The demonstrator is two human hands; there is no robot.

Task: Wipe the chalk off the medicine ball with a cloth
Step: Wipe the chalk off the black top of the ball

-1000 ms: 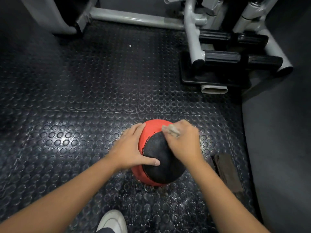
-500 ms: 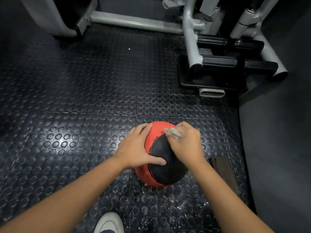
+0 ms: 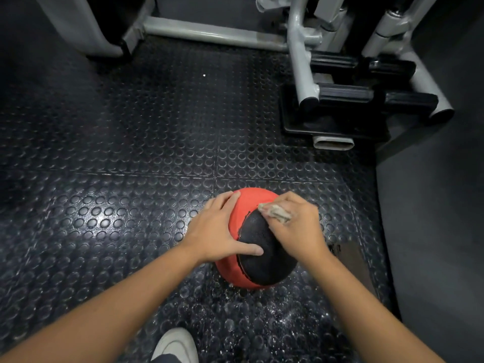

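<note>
Head view: left hand (image 3: 218, 231) spread on medicine ball (image 3: 264, 260); right hand (image 3: 296, 226) pinches cloth (image 3: 275, 213).

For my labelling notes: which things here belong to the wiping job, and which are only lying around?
Job: medicine ball, cloth, left hand on the ball, right hand gripping the cloth.
Around: gym machine, white shoe, rubber floor.

A wide-angle camera worn on the person's head looks forward and steeply down from close above the studded rubber floor (image 3: 131, 153). The medicine ball (image 3: 264, 263) lies just below centre, a white shoe (image 3: 175, 344) at the bottom edge and a grey machine frame (image 3: 209, 32) across the far top.
</note>
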